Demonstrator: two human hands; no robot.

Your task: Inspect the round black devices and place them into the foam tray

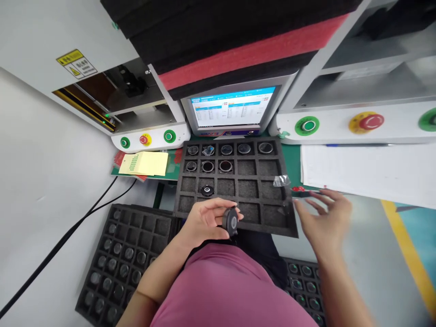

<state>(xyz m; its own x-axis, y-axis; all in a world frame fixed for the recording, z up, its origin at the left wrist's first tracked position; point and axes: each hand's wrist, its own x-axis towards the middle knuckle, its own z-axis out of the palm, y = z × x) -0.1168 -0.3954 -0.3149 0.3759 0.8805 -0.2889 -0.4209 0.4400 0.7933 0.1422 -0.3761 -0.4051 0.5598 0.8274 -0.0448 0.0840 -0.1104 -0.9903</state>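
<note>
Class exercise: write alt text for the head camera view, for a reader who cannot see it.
A person's left hand holds a small round black part over a black foam tray of square pockets, while the open right hand reaches toward a small red item beside the tray. Behind stand a lit screen and machines with green and red buttons.

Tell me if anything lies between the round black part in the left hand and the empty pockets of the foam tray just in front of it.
Nothing visible does. The left hand holds the round black part right over the near edge of the foam tray, and the pockets beside it look bare. The right hand is off to the side, open.
</note>
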